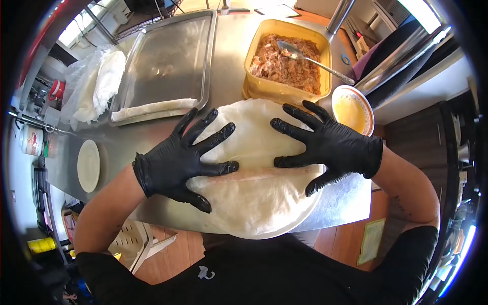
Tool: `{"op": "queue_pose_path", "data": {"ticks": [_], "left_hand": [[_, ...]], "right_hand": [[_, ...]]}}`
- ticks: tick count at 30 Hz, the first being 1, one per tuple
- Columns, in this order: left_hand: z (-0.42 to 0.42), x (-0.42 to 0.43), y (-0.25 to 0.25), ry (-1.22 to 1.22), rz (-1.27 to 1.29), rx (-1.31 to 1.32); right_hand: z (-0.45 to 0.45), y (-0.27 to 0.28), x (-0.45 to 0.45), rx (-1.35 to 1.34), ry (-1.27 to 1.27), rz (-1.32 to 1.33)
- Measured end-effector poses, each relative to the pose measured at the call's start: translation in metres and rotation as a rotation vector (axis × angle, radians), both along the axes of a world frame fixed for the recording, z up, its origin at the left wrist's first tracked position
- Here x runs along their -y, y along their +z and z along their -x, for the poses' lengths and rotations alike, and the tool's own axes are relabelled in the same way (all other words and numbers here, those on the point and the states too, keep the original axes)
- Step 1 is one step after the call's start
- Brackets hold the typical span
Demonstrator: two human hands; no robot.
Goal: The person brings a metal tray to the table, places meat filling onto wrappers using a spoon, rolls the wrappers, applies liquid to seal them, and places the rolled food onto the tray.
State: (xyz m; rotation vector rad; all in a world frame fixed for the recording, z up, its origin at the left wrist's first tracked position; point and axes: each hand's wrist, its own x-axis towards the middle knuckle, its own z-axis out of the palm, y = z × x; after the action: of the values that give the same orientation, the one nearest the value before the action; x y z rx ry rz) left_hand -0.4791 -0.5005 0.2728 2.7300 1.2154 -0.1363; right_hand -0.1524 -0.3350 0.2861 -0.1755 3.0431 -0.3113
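Note:
A thin, pale sheet of dough [254, 203] lies before me on a round white surface, whose rim shows at the near edge. Across its middle runs a narrow pinkish strip of filling [249, 176], partly covered by dough. My left hand [185, 152], in a black glove, rests at the sheet's left side with fingers spread. On the right side, my right hand [328, 147], also black-gloved, has its fingers apart over the sheet. Both thumbs point toward my body. Beyond the sheet, a yellow tub [249, 86] holds ground meat filling [284, 66] with a metal spoon [325, 68] on top.
A metal baking tray [168, 56] holds one long filled dough roll [155, 108]. Left of it are dough sheets in plastic [109, 76] and a white plate [89, 165]. A bowl of yellow liquid [351, 112] stands near my right wrist, close to a metal post [396, 61].

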Motion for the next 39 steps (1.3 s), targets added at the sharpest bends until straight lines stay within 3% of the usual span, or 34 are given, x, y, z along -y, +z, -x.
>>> {"op": "queue_pose_path", "data": {"ticks": [5, 16, 25, 27, 30, 36, 39], "left_hand": [[-0.012, 0.0, 0.0, 0.038, 0.048, 0.19], [-0.012, -0.008, -0.007, 0.008, 0.09, 0.187], [-0.01, -0.01, -0.007, -0.016, 0.036, 0.086], [-0.012, -0.004, -0.008, 0.029, -0.019, 0.099], [-0.015, 0.005, -0.007, 0.173, -0.074, 0.042], [-0.018, 0.017, -0.009, 0.233, -0.178, -0.007], [-0.024, 0.022, -0.003, 0.261, -0.244, -0.034]], "right_hand": [[0.014, 0.001, 0.007, -0.006, -0.006, 0.092], [0.021, -0.011, 0.009, 0.016, -0.003, 0.109], [0.015, -0.007, 0.011, -0.022, -0.068, 0.047], [0.01, -0.004, 0.013, -0.026, -0.169, 0.0], [0.005, -0.01, 0.015, -0.045, -0.186, -0.047], [0.015, 0.005, 0.032, -0.102, -0.177, -0.082], [0.034, 0.005, 0.044, -0.061, -0.08, 0.105]]}}
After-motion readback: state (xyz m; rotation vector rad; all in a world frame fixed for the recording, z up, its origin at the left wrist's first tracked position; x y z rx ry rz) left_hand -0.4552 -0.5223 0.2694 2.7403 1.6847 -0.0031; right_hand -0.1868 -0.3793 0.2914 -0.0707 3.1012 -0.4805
